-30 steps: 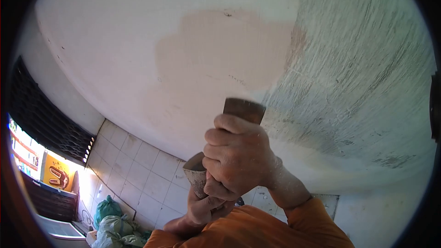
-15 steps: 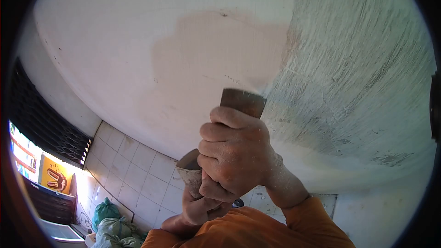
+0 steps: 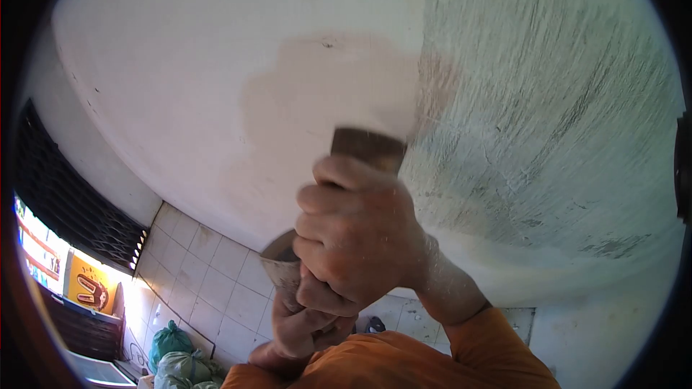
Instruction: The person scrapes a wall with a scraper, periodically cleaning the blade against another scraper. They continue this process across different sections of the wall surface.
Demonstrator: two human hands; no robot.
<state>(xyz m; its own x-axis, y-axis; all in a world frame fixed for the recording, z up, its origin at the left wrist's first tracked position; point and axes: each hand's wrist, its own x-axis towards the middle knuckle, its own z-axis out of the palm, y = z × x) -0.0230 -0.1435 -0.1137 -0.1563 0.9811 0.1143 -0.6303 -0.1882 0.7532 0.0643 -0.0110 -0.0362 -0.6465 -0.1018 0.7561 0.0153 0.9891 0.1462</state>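
Observation:
My right hand (image 3: 360, 234) is closed around a scraper, its fingers wrapped over the handle. The scraper's dark, flat blade (image 3: 367, 145) points up at the wall (image 3: 180, 79) beside the border between a smooth pinkish patch (image 3: 324, 86) and a rough, streaked grey area (image 3: 533, 101). Below it, my left hand (image 3: 299, 331) is closed around a stained off-white, cup-shaped thing (image 3: 281, 263) with a round rim. My right hand partly covers this thing and some of the left fingers. Pale dust clings to my right hand and wrist.
Pale square tiles (image 3: 216, 281) cover the floor below the wall. Tied green and whitish bags (image 3: 173, 349) lie at lower left. A black lattice shutter (image 3: 72, 187) hangs over a bright opening with a yellow poster (image 3: 90, 281). Part of a shoe (image 3: 375, 325) shows below.
My view has shifted, so the wall marks appear lower and further left. The scraper blade has moved upward along the wall. Both hands keep their grips.

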